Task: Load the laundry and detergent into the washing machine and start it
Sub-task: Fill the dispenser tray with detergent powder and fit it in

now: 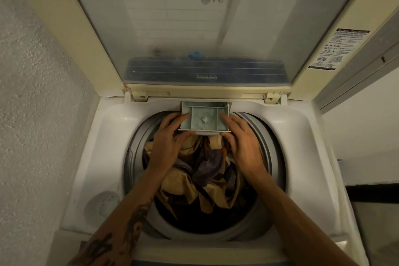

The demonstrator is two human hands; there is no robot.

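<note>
A rough grey plastered wall (36, 93) runs down the nine o'clock side of the white top-loading washing machine (302, 136), and a pale wall (367, 125) lies at three o'clock. The cream-framed lid with its cloudy clear panel (205, 34) stands raised at twelve o'clock, carrying a black-and-white printed instruction sticker (339, 49) on its right frame. Both forearms reach across the drum opening, covering part of the load. The crumpled tan, mustard and purple laundry (207, 170) sits heaped inside the round grey drum (274, 153), filling its upper half and leaving a dark gap toward six o'clock. The small rectangular grey-green plastic detergent drawer (204, 119) juts from the rear rim at twelve o'clock, hanging over the clothes; it is divided into compartments, and the middle one holds pale powder with a small lump. Its wider dimension runs nine to three, and its pulled-out front edge faces six o'clock. The left hand (168, 142) clasps the drawer's front left corner with thumb beneath and fingers alongside, while the right hand (241, 138) grasps the front right corner likewise.
</note>
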